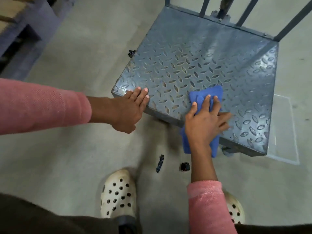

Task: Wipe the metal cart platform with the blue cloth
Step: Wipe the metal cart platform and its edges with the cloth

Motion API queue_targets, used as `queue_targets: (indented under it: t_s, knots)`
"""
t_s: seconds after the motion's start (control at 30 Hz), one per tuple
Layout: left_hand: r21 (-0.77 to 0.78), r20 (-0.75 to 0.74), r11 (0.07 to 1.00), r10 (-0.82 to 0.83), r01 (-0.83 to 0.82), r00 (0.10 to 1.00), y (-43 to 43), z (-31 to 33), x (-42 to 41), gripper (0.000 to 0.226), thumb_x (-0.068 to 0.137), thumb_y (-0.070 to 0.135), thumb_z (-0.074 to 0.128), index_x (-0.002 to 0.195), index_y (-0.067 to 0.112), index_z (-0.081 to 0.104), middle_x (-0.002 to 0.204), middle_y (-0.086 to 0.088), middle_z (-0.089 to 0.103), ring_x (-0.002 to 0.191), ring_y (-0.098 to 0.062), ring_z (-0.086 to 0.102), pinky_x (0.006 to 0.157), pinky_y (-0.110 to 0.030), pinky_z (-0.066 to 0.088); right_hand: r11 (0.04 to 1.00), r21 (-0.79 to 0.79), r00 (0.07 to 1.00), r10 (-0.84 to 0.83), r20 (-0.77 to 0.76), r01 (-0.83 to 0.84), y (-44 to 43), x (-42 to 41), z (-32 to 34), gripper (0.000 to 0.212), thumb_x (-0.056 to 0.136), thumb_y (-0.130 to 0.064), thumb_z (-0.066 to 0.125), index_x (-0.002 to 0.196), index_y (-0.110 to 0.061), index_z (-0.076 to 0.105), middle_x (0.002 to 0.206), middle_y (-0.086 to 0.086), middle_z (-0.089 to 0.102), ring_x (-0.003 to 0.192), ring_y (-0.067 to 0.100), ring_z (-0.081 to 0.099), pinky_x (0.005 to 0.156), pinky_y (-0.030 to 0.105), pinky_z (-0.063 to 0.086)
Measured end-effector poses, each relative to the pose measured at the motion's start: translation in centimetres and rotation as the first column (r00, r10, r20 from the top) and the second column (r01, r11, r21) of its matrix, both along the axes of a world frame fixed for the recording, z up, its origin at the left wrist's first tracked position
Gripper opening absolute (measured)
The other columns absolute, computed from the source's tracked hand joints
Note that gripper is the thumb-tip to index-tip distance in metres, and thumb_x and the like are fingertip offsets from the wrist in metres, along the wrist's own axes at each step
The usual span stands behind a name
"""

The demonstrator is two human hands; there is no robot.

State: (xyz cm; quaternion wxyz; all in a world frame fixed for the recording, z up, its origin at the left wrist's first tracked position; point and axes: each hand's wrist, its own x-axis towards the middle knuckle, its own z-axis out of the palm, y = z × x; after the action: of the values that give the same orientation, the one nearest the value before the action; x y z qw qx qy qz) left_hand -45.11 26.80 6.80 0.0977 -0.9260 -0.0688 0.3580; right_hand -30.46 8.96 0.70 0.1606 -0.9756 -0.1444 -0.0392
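Pale concrete floor (67, 146) runs under everything. At the far left stands a dark blue-grey rack (33, 22), blurred, with something wooden on it. A pink left sleeve (42, 105) comes in from the left edge. The left hand (130, 110) lies flat with straight fingers on the near left corner of the platform (202, 56) and holds nothing. Its fingertips rest on the plate and its palm overhangs the edge.

A black scrap (131, 53) lies on the floor just beside the platform's left edge. The platform is grey-blue metal with raised diamond tread, shinier toward its far side.

Near the person, a white left clog (118, 195) with holes stands on the floor. A black strip (160, 163) and a black lump (184, 166) lie just beyond it, between the arms.

The cloth (206, 93) lies at the platform's near edge, right of the middle. Its far part is spread on the plate and its near end hangs over the edge. The right hand (206, 122) presses down on it with fingers spread and straight, not curled round it. The rightmost fingers, blurred, reach past the cloth onto bare metal.

Dark bars (205, 5) rise from the platform's far edge. A wheel (228, 152) shows under the near right corner. The right clog (235, 210) is partly hidden by the right sleeve (207, 205). A clear sheet (285, 132) lies on the floor just right of the platform.
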Motion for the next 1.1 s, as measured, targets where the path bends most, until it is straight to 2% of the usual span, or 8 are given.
queue_targets:
  t_s: [0.17, 0.3, 0.4, 0.6, 0.67, 0.9, 0.97, 1.1]
  knots:
    - [-0.199, 0.263, 0.939, 0.328, -0.281, 0.908, -5.3, -3.0, 0.9, 0.112, 0.093, 0.042, 0.054, 0.154, -0.009, -0.025, 0.16, -0.033, -0.034, 0.15, -0.05, -0.03, 0.127, -0.058, -0.009, 1.0, 0.002, 0.999, 0.013, 0.032, -0.013, 1.3, -0.9, -0.6, 0.058, 0.099, -0.048, 0.043, 0.15, -0.02, 0.044, 0.16, 0.001, 0.034, 0.122, 0.038, 0.038, 0.089, 0.042, 0.025]
    - [-0.23, 0.53, 0.968, 0.209, -0.098, 0.822, -8.0, -6.0, 0.5, 0.117, 0.075, 0.045, 0.05, 0.158, -0.012, -0.009, 0.164, -0.037, -0.019, 0.153, -0.053, -0.019, 0.127, -0.063, 0.001, 0.983, 0.046, 0.983, 0.179, 0.035, -0.18, 3.7, -2.8, -0.4, 0.059, 0.097, -0.051, 0.044, 0.147, -0.02, 0.049, 0.158, -0.001, 0.038, 0.115, 0.032, 0.038, 0.087, 0.04, 0.027]
    - [-0.214, 0.548, 0.974, 0.185, -0.078, 0.816, -8.4, -6.4, 0.6, 0.119, 0.071, 0.044, 0.051, 0.158, -0.013, -0.006, 0.164, -0.038, -0.016, 0.154, -0.053, -0.016, 0.127, -0.062, 0.002, 0.962, 0.048, 0.963, 0.268, 0.03, -0.269, 2.6, -2.5, -0.4, 0.055, 0.096, -0.051, 0.044, 0.145, -0.026, 0.051, 0.158, -0.008, 0.038, 0.112, 0.027, 0.037, 0.086, 0.038, 0.025]
    - [-0.219, 0.546, 0.973, 0.18, -0.068, 0.818, -9.2, -6.4, 1.6, 0.12, 0.08, 0.042, 0.06, 0.156, -0.013, -0.014, 0.161, -0.035, -0.029, 0.151, -0.05, -0.028, 0.127, -0.06, -0.009, 0.963, 0.099, 0.963, -0.26, 0.075, 0.252, -7.7, 2.5, -1.2, 0.049, 0.099, -0.041, 0.048, 0.144, -0.023, 0.053, 0.157, -0.005, 0.04, 0.117, 0.035, 0.044, 0.09, 0.038, 0.021]
    - [-0.225, 0.562, 0.974, 0.157, -0.032, 0.812, -9.5, -6.5, 1.9, 0.117, 0.078, 0.04, 0.056, 0.156, -0.014, -0.011, 0.162, -0.035, -0.027, 0.152, -0.05, -0.026, 0.127, -0.062, -0.003, 0.953, 0.087, 0.953, -0.295, 0.069, 0.289, -7.6, 3.1, -1.0, 0.05, 0.099, -0.039, 0.05, 0.144, -0.019, 0.053, 0.157, -0.002, 0.041, 0.116, 0.037, 0.044, 0.09, 0.04, 0.022]
    - [-0.227, 0.58, 0.973, 0.11, 0.031, 0.807, -10.3, -6.5, 3.3, 0.119, 0.066, 0.039, 0.054, 0.158, -0.014, -0.001, 0.165, -0.037, -0.015, 0.155, -0.051, -0.016, 0.127, -0.063, 0.008, 0.947, 0.155, 0.957, 0.287, -0.025, -0.28, -4.0, 0.4, -0.1, 0.049, 0.095, -0.045, 0.052, 0.143, -0.033, 0.053, 0.154, -0.018, 0.04, 0.115, 0.026, 0.036, 0.092, 0.04, 0.033]
    - [-0.216, 0.592, 0.975, 0.083, 0.059, 0.802, -10.1, -6.6, 3.6, 0.121, 0.07, 0.039, 0.064, 0.158, -0.014, 0.0, 0.165, -0.036, -0.015, 0.155, -0.05, -0.016, 0.127, -0.063, 0.01, 0.968, 0.18, 0.983, 0.183, -0.011, -0.178, -7.9, 1.8, -0.3, 0.049, 0.093, -0.045, 0.052, 0.141, -0.035, 0.056, 0.153, -0.018, 0.043, 0.115, 0.028, 0.039, 0.095, 0.041, 0.038]
    - [-0.203, 0.61, 0.974, 0.048, 0.098, 0.791, -10.3, -6.7, 4.3, 0.123, 0.073, 0.036, 0.073, 0.158, -0.014, -0.001, 0.166, -0.034, -0.015, 0.156, -0.048, -0.016, 0.127, -0.063, 0.011, 0.942, 0.166, 0.955, -0.295, -0.009, 0.292, -12.5, 4.6, 0.0, 0.053, 0.094, -0.043, 0.049, 0.144, -0.028, 0.053, 0.156, -0.011, 0.041, 0.116, 0.032, 0.04, 0.098, 0.044, 0.035]
